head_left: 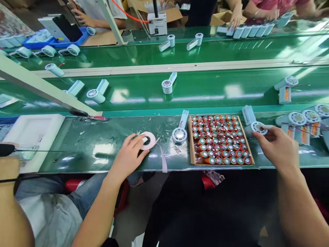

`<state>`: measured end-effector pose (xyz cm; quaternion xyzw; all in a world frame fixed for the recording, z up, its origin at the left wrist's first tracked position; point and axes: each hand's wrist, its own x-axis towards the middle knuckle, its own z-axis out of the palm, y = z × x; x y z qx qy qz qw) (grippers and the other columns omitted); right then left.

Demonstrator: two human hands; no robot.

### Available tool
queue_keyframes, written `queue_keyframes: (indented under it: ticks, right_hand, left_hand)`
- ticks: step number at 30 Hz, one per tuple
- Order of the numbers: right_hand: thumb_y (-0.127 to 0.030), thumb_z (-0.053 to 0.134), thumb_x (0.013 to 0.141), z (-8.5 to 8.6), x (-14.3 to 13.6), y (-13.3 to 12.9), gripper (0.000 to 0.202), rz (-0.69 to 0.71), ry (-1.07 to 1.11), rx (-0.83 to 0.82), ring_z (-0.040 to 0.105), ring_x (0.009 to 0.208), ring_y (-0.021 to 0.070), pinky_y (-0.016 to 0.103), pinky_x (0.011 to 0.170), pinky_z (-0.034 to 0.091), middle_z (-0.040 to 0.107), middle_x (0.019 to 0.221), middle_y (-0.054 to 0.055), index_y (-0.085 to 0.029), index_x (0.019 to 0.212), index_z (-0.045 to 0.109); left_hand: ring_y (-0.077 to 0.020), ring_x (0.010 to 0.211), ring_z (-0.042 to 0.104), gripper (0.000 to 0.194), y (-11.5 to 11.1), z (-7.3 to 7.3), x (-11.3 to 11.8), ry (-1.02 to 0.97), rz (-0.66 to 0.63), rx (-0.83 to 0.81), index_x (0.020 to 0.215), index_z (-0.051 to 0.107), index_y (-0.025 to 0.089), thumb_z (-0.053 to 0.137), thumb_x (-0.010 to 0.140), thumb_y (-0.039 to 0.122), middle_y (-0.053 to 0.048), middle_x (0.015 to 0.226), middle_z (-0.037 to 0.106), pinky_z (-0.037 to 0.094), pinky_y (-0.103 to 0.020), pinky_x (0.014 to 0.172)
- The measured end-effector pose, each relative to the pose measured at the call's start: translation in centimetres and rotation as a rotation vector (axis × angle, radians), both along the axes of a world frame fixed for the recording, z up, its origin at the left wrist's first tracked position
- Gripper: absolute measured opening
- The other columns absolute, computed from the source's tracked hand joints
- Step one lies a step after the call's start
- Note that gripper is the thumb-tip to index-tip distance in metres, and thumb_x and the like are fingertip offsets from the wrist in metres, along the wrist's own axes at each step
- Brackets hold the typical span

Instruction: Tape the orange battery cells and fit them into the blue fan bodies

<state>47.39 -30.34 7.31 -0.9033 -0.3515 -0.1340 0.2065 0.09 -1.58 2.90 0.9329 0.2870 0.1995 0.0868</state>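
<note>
My left hand [130,151] lies at a roll of pale tape [152,138], its fingers over the left side and the thumb along the lower edge. A loose strip [163,159] hangs from the roll to the bench edge. My right hand [280,147] grips the round head of a light-blue handheld fan [248,116] between thumb and fingers; the handle points away from me. Between my hands, another light-blue fan [179,134] rests on the bench. Beside it is a cardboard tray [191,144] filled with orange-wrapped battery cells [218,140] with red and black wires.
Several fan housings with wires [298,119] stand at the right. A green conveyor [205,90] carries more fans behind the bench. To the left are a white foam tray [55,120], a red-handled tool [97,117], a slanted post [46,85] and a neighbour's arm [15,206]. Co-workers sit opposite.
</note>
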Motion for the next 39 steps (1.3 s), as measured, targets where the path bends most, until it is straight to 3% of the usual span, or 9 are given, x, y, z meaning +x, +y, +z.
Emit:
queue_keyframes:
  ticks: [4, 6, 10, 15, 20, 26, 30, 35, 39]
  right_hand:
    - [-0.062, 0.064, 0.091, 2.0, -5.3, -0.1, 0.048, 0.032, -0.083, 0.301, 0.067, 0.117, 0.0398, 0.052, 0.07, 0.058, 0.069, 0.128, 0.021, -0.033, 0.129, 0.07]
    - [-0.058, 0.06, 0.097, 3.9, -9.8, 0.8, 0.042, 0.1, 0.078, 0.511, 0.073, 0.098, 0.0346, 0.05, 0.065, 0.058, 0.072, 0.12, 0.015, -0.041, 0.135, 0.065]
    - [-0.056, 0.069, 0.094, 5.5, -19.4, 3.7, 0.057, 0.82, 0.871, 0.019, 0.066, 0.058, 0.0217, 0.034, 0.054, 0.052, 0.073, 0.076, -0.002, -0.036, 0.145, 0.054]
    - [-0.039, 0.055, 0.106, 2.2, -25.7, 5.2, 0.026, 1.202, 0.776, -0.161, 0.066, 0.061, 0.0152, 0.028, 0.057, 0.043, 0.075, 0.075, -0.002, -0.026, 0.094, 0.074]
    - [-0.055, 0.063, 0.101, 1.1, -23.9, 4.6, 0.039, 1.281, 0.395, -0.349, 0.06, 0.051, 0.016, 0.032, 0.047, 0.033, 0.069, 0.064, -0.002, -0.023, 0.08, 0.069]
    - [-0.033, 0.065, 0.101, 6.3, -16.8, 6.2, 0.007, 0.958, 0.062, -0.247, 0.063, 0.088, 0.0258, 0.04, 0.075, 0.052, 0.069, 0.097, 0.008, -0.026, 0.1, 0.067]
    - [-0.025, 0.071, 0.09, 5.7, -16.9, 7.4, 0.01, 0.758, -0.102, -0.367, 0.06, 0.087, 0.03, 0.043, 0.069, 0.053, 0.063, 0.093, 0.011, -0.026, 0.089, 0.062]
    - [-0.025, 0.068, 0.091, 3.9, -16.9, 7.4, 0.013, 0.767, 0.025, -0.215, 0.059, 0.088, 0.0282, 0.044, 0.077, 0.054, 0.062, 0.091, 0.009, -0.026, 0.083, 0.058]
    - [-0.031, 0.075, 0.087, 4.8, -15.2, 5.8, 0.019, 0.843, 0.452, 0.224, 0.063, 0.112, 0.0287, 0.046, 0.098, 0.054, 0.065, 0.115, 0.008, -0.025, 0.087, 0.056]
  left_hand:
    - [-0.0345, 0.137, 0.055, 0.009, -1.3, 0.3, -0.2, -0.045, -0.063, 0.103, 0.103, 0.07, 0.021, 0.066, 0.096, 0.025, -0.013, 0.136, 0.067, 0.053, -0.055, 0.113]
    - [-0.0371, 0.142, 0.049, 0.014, -3.0, 1.4, 1.1, -0.154, -0.089, 0.191, 0.105, 0.069, 0.022, 0.072, 0.092, 0.027, -0.012, 0.125, 0.071, 0.054, -0.057, 0.111]
    - [-0.0418, 0.153, 0.036, 0.021, -5.8, 3.2, 3.1, -0.266, -0.246, 0.262, 0.103, 0.065, 0.026, 0.076, 0.086, 0.021, -0.008, 0.113, 0.073, 0.051, -0.066, 0.113]
    - [-0.0409, 0.154, 0.037, 0.023, -4.7, 2.8, 2.9, -0.306, -0.233, 0.202, 0.102, 0.067, 0.027, 0.071, 0.084, 0.013, -0.008, 0.114, 0.072, 0.038, -0.073, 0.124]
    - [-0.0416, 0.15, 0.044, 0.03, -3.8, 2.4, 2.5, -0.421, -0.108, 0.162, 0.113, 0.065, 0.024, 0.068, 0.088, 0.009, -0.01, 0.118, 0.069, 0.046, -0.068, 0.12]
    - [-0.0398, 0.151, 0.043, 0.025, -4.9, 2.8, 4.3, -0.409, -0.156, 0.126, 0.103, 0.066, 0.025, 0.067, 0.087, 0.006, -0.009, 0.115, 0.07, 0.045, -0.07, 0.12]
    - [-0.0387, 0.153, 0.039, 0.028, -5.5, 3.4, 5.5, -0.368, -0.235, 0.152, 0.101, 0.065, 0.024, 0.063, 0.085, 0.002, -0.008, 0.11, 0.071, 0.045, -0.07, 0.119]
    - [-0.0371, 0.156, 0.035, 0.031, -6.2, 3.8, 6.2, -0.332, -0.328, 0.211, 0.101, 0.06, 0.022, 0.058, 0.083, -0.004, -0.008, 0.115, 0.07, 0.047, -0.069, 0.118]
    - [-0.0373, 0.157, 0.032, 0.032, -6.2, 4.0, 6.2, -0.292, -0.37, 0.273, 0.1, 0.059, 0.02, 0.059, 0.083, -0.007, -0.009, 0.117, 0.07, 0.046, -0.068, 0.119]
